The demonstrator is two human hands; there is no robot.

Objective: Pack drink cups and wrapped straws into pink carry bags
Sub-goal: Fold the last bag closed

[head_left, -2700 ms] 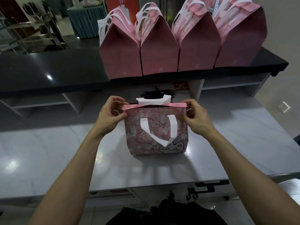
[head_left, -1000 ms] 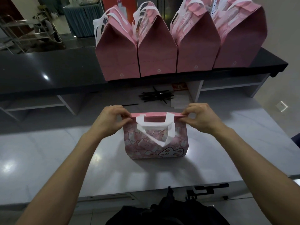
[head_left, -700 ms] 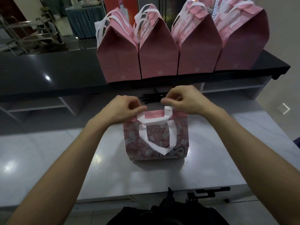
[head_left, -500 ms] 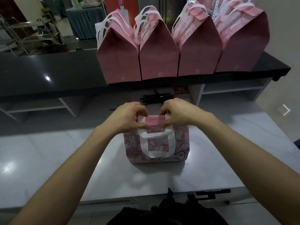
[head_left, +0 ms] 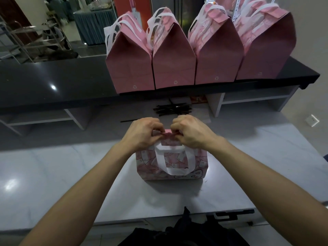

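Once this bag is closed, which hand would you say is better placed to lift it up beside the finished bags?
Probably the right hand: both hands pinch the pink bag's top, but the shelf's free black space lies left of the four bags, so honestly the left hand has the shorter path.

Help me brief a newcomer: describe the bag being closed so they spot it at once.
On the pale marble counter, below the black shelf holding four pink bags, one patterned bag stands alone. Both hands pinch its top; unlike the others, it shows a cartoon print.
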